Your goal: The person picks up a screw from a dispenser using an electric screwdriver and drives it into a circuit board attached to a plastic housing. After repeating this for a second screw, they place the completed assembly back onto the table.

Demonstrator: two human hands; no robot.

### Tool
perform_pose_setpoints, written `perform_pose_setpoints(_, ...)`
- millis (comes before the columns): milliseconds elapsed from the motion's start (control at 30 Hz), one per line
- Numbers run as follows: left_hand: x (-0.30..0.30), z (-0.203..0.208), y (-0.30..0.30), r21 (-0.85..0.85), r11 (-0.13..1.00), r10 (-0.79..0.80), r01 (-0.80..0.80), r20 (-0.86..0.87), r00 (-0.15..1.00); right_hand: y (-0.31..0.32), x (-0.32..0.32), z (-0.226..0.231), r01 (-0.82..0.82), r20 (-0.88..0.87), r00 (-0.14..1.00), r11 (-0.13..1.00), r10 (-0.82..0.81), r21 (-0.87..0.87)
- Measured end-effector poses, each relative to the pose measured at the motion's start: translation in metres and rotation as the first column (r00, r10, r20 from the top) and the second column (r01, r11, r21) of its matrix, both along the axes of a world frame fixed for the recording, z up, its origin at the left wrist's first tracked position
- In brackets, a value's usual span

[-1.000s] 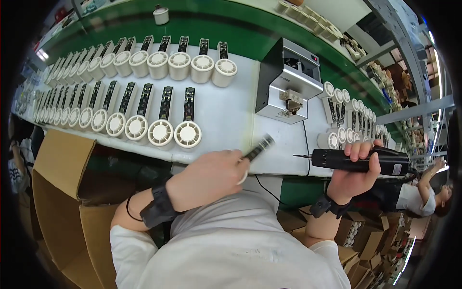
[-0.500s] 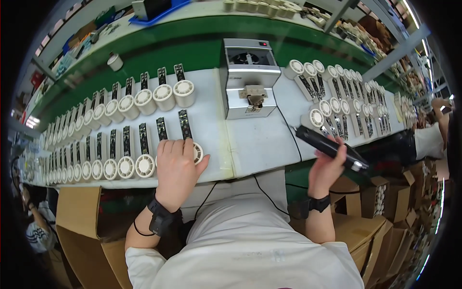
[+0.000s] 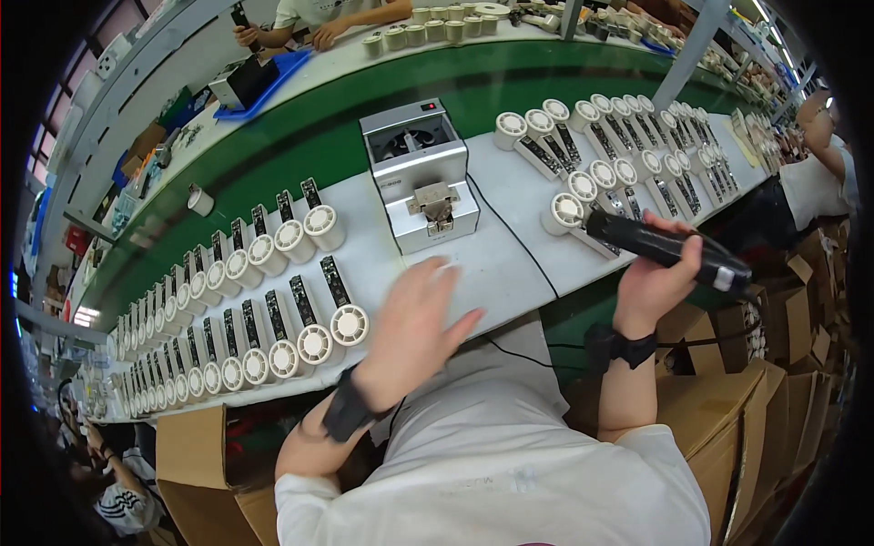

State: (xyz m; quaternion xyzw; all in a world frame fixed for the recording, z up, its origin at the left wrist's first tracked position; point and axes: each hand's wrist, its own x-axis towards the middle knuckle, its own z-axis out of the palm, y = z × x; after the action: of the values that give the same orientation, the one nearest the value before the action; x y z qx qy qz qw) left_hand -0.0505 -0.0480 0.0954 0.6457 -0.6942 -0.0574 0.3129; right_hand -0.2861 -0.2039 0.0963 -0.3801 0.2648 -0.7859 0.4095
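My right hand [image 3: 657, 280] is closed round a black electric screwdriver [image 3: 651, 241]. Its front end points left, beside the nearest white round-headed part [image 3: 566, 212] in the right-hand group; I cannot tell whether they touch. My left hand [image 3: 414, 328], somewhat blurred, hovers over the bench's near edge with its fingers stretched, thumb apart and nothing visible in it. Left of it stand two rows of similar white parts, each a slotted round head with a strip of dark circuit board; the closest is a white part [image 3: 350, 325]. Between the groups sits a silver box-shaped machine [image 3: 421, 173].
A black cable [image 3: 514, 232] runs from the machine across the white bench top [image 3: 364, 205]. Cardboard boxes [image 3: 191, 446] stand below on both sides. Beyond a green strip, a co-worker's hands [image 3: 330, 35] are at another bench. A small white cup [image 3: 200, 200] lies at the far left.
My left hand has come off the white parts and moved right. The screwdriver in my right hand now points at a right-hand part. The whole view has turned, bringing a co-worker in at the top.
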Motion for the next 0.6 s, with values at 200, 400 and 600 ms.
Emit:
perform_pose_setpoints(200, -0.074, -0.072, -0.147, -0.151, 0.988, -0.058, 0.043, -0.099, 0.993, -0.003, -0.042, 0.032, -0.223, 0.039, 0.971, 0.948, 0.237, -0.227)
perform_pose_setpoints(400, -0.095, -0.083, -0.179, 0.037, 0.997, -0.043, 0.060, -0.351, 0.935, -0.002, -0.053, 0.067, -0.338, 0.222, 0.900, 0.922, 0.375, -0.186)
perform_pose_setpoints(600, -0.062, -0.060, -0.081, -0.046, 0.999, 0.007, -0.027, -0.380, 0.925, -0.010, -0.060, 0.058, -0.682, 0.258, 0.649, 0.698, 0.715, -0.220)
